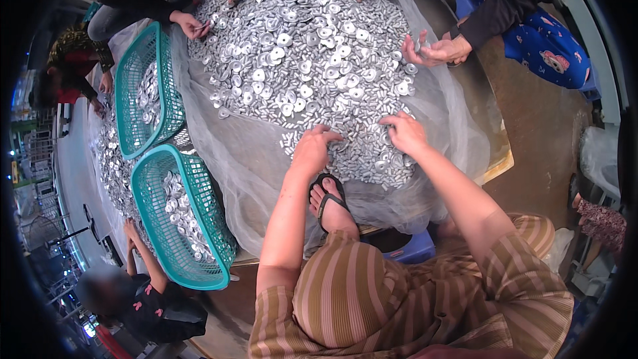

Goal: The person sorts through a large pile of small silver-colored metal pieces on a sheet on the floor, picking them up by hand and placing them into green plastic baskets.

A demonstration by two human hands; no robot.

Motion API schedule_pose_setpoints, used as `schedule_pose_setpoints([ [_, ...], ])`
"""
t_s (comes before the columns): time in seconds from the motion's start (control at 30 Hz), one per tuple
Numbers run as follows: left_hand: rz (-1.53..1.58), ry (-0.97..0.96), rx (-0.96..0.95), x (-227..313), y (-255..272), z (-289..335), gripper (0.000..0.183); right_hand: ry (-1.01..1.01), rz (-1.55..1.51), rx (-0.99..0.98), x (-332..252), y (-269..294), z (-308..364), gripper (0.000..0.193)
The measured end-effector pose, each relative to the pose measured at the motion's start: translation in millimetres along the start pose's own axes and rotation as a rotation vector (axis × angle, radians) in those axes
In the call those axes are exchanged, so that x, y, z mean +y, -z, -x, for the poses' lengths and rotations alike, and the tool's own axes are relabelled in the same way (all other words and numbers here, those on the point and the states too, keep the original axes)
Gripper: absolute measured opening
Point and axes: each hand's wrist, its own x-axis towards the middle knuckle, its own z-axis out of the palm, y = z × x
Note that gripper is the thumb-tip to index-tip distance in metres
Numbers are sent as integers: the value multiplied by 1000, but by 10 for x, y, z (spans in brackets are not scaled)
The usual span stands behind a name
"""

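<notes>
A broad heap of small silver metal cylinders point(362, 159) mixed with round metal discs with a centre hole point(306, 91) lies on a translucent mesh sheet point(222, 159). At the near edge of the heap, my left hand point(314, 153) rests palm down with its fingers stretched to the right over the cylinders. My right hand point(407, 134) is opposite it, fingers apart and pointing left, touching the pieces. Nothing shows held in either hand; the undersides of my fingers are hidden. My sandalled foot point(330, 203) is just below my left hand.
Two teal plastic baskets point(183, 279) on the left hold silver discs. Co-workers' hands point(435, 50) reach over the heap at far right and far left point(191, 25). Another person works beside a second heap point(114, 159) on the left. A blue stool point(409, 247) is under me.
</notes>
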Motion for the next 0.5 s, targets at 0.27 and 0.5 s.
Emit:
schedule_pose_setpoints([
  [0.27, -119, 6, -39, 119, -283, -54, 27, 88, 317, 17, -152, -261, 36, 31],
  [0.5, -124, 13, 34, 68, -378, -87, 11, -20, 267, -33, -103, -195, 95, 26],
])
